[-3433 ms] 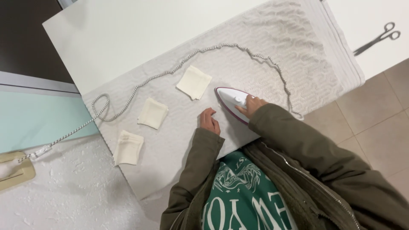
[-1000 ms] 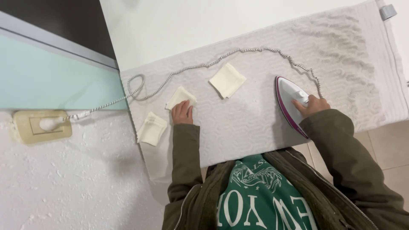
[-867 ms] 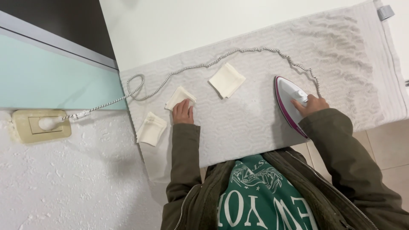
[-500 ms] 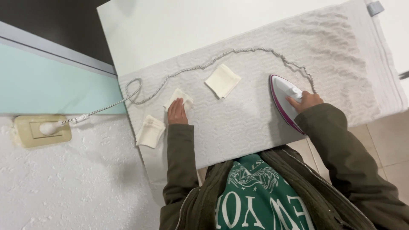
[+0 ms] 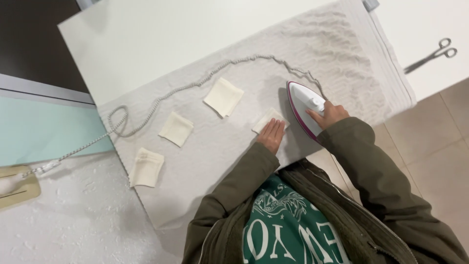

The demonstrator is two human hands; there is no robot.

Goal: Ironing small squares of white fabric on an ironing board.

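Observation:
My right hand [image 5: 330, 115] grips the handle of a white iron with a purple rim [image 5: 302, 103], which rests flat on the pale textured cloth [image 5: 342, 54] covering the table. Just left of the iron, my left hand [image 5: 271, 135] lies flat, fingers together, on a small cream fabric square [image 5: 266, 118]. Three more cream squares lie further left on the cloth: one [image 5: 223, 97] near the middle, one [image 5: 176, 128] beyond it, and one [image 5: 146, 167] close to the cloth's left edge.
The iron's braided cord [image 5: 195, 85] arcs over the cloth, loops at the left and runs to a wall socket [image 5: 14, 183]. Scissors [image 5: 431, 54] lie on the white tabletop at the far right. Tiled floor shows at the lower right.
My left hand has moved from a square at the left to a square right beside the iron. The iron and my right hand stay in about the same place. The view has shifted.

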